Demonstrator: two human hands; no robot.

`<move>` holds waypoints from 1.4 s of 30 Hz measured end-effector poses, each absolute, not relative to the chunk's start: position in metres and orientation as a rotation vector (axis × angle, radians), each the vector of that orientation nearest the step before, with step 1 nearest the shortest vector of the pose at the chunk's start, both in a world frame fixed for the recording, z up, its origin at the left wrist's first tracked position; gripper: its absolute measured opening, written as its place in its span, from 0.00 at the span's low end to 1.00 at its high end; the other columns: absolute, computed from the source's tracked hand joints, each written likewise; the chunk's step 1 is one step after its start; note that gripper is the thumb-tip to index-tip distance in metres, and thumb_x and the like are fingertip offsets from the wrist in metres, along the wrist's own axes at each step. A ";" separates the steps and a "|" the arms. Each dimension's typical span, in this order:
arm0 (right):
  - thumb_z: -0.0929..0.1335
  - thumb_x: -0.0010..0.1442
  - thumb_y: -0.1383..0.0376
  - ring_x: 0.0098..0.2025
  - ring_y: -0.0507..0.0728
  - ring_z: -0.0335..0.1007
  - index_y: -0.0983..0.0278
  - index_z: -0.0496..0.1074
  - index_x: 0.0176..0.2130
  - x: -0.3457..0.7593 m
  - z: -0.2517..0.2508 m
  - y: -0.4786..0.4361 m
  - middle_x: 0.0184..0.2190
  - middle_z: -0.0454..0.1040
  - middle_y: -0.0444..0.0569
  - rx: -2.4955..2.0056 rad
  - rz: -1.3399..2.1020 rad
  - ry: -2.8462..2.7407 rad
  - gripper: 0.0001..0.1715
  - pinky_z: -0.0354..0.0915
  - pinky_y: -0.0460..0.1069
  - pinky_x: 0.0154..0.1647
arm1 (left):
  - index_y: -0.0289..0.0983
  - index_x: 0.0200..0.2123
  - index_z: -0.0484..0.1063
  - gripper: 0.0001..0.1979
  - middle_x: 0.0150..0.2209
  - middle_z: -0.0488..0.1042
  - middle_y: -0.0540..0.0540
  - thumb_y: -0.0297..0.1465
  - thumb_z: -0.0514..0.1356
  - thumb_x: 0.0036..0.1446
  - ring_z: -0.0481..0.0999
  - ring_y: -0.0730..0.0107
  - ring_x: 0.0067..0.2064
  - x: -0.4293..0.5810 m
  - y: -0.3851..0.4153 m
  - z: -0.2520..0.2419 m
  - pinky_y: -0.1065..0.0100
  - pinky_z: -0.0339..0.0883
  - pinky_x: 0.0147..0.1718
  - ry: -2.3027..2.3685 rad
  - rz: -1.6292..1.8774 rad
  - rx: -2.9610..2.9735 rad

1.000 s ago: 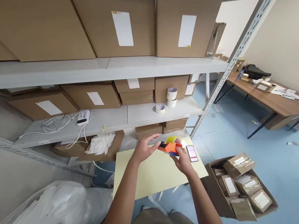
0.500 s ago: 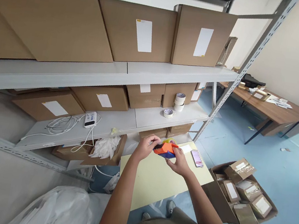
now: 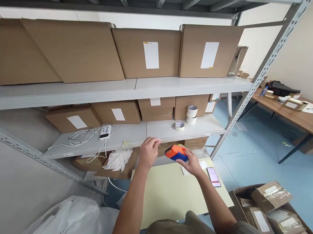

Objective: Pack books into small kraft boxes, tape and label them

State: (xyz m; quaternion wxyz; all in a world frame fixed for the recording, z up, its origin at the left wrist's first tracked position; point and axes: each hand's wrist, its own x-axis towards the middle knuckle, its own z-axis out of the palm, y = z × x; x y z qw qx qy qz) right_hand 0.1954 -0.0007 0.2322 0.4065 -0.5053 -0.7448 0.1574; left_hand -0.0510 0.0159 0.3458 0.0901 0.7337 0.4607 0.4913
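My right hand (image 3: 190,162) is wrapped around an orange-and-blue tape dispenser (image 3: 177,153), held above the pale yellow tabletop (image 3: 174,191). A bit of yellowish tape roll shows behind its top edge. My left hand (image 3: 149,152) is raised to the left of the dispenser, a small gap away. Its thumb and fingertips are pinched together, and anything between them is too small to make out. A phone (image 3: 214,176) with a lit screen lies on the tabletop to the right of my right hand, near a white slip of paper (image 3: 185,171).
In front stands a metal shelf rack (image 3: 179,83) with cardboard boxes (image 3: 151,53). White tape rolls (image 3: 192,114), a power strip (image 3: 105,132) and coiled cable sit on its middle shelf. An open carton (image 3: 237,205) of small boxes is at right, a plastic bag (image 3: 69,218) at lower left.
My left hand has come away from the dispenser toward the left. The dispenser stays in my right hand, now tilted differently. The head view has shifted, so the shelves sit lower.
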 end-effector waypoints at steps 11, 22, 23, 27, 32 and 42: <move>0.66 0.72 0.50 0.53 0.69 0.75 0.64 0.67 0.58 0.180 0.195 0.068 0.50 0.79 0.62 -1.252 0.170 -1.987 0.25 0.69 0.62 0.55 | 0.41 0.75 0.56 0.35 0.75 0.55 0.35 0.41 0.59 0.69 0.64 0.47 0.72 -0.019 -0.033 0.288 0.48 0.67 0.66 1.940 1.511 2.091; 0.69 0.69 0.60 0.55 0.68 0.76 0.73 0.71 0.58 0.145 0.222 0.213 0.52 0.80 0.68 -1.693 0.260 -2.245 0.24 0.61 0.57 0.62 | 0.48 0.73 0.58 0.32 0.71 0.65 0.37 0.40 0.57 0.69 0.78 0.52 0.60 -0.057 -0.061 0.265 0.53 0.79 0.53 1.961 1.481 1.655; 0.69 0.69 0.60 0.55 0.68 0.76 0.73 0.71 0.58 0.141 0.222 0.221 0.52 0.80 0.68 -1.722 0.274 -2.276 0.24 0.60 0.56 0.62 | 0.48 0.73 0.59 0.31 0.71 0.65 0.38 0.40 0.57 0.69 0.78 0.54 0.60 -0.056 -0.061 0.261 0.54 0.80 0.51 1.964 1.468 1.643; 0.70 0.67 0.63 0.59 0.69 0.74 0.73 0.73 0.58 0.131 0.216 0.238 0.55 0.78 0.70 -1.726 0.283 -2.365 0.24 0.57 0.58 0.64 | 0.46 0.70 0.63 0.29 0.70 0.67 0.38 0.41 0.57 0.68 0.75 0.54 0.64 -0.053 -0.063 0.250 0.57 0.80 0.51 1.975 1.383 1.628; 0.70 0.67 0.62 0.62 0.70 0.69 0.74 0.72 0.61 0.135 0.211 0.241 0.56 0.77 0.72 -1.692 0.277 -2.424 0.27 0.54 0.60 0.65 | 0.45 0.69 0.66 0.28 0.67 0.70 0.37 0.39 0.57 0.68 0.75 0.54 0.62 -0.048 -0.063 0.255 0.55 0.80 0.51 1.981 1.387 1.574; 0.67 0.67 0.62 0.66 0.69 0.62 0.65 0.71 0.64 0.156 0.205 0.189 0.64 0.72 0.61 -1.212 0.230 -2.173 0.28 0.60 0.63 0.67 | 0.42 0.66 0.69 0.25 0.66 0.72 0.38 0.38 0.58 0.67 0.77 0.56 0.60 -0.033 -0.057 0.252 0.56 0.78 0.54 1.981 1.368 1.571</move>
